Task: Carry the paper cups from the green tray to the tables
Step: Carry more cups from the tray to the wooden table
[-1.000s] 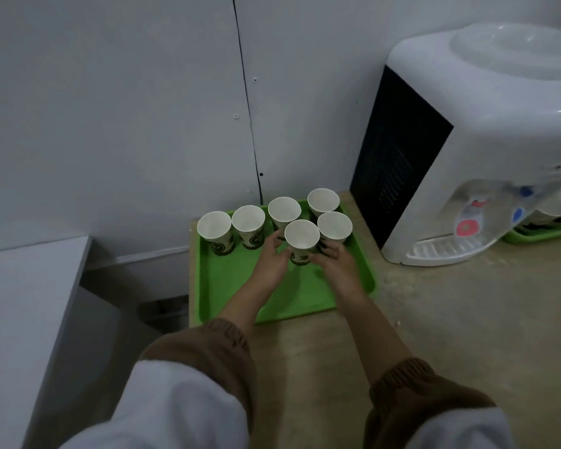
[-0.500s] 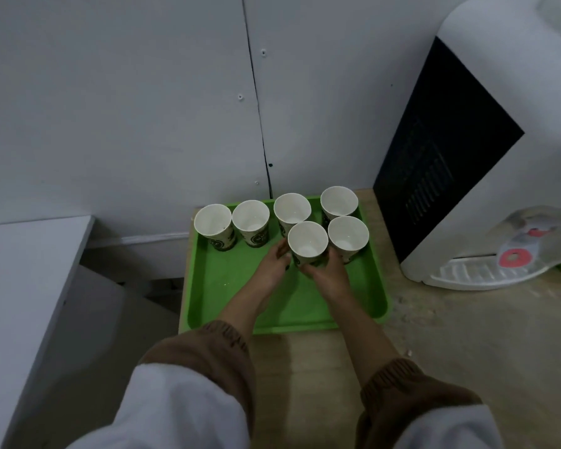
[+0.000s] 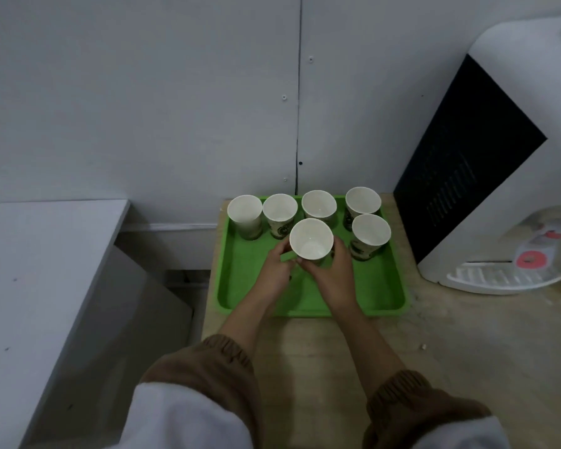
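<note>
A green tray (image 3: 246, 286) lies on a wooden counter against the wall. Several white paper cups with dark printed sides stand along its back edge, the leftmost cup (image 3: 244, 212) at the corner. One more cup (image 3: 371, 233) stands at the right. Both my hands hold a paper cup (image 3: 311, 242) over the middle of the tray. My left hand (image 3: 277, 270) grips its left side and my right hand (image 3: 332, 275) grips its right side. The held cup looks lifted above the tray floor, its base hidden by my fingers.
A white water dispenser (image 3: 499, 150) with a dark side panel and a drip tray stands right of the tray. A grey table (image 3: 30, 270) sits to the left across a gap. The white wall is close behind the cups. The wooden counter (image 3: 450, 351) extends toward me.
My hands have closed round the front middle cup and raised it toward me, away from the other cups. The view has shifted left, so less of the dispenser shows.
</note>
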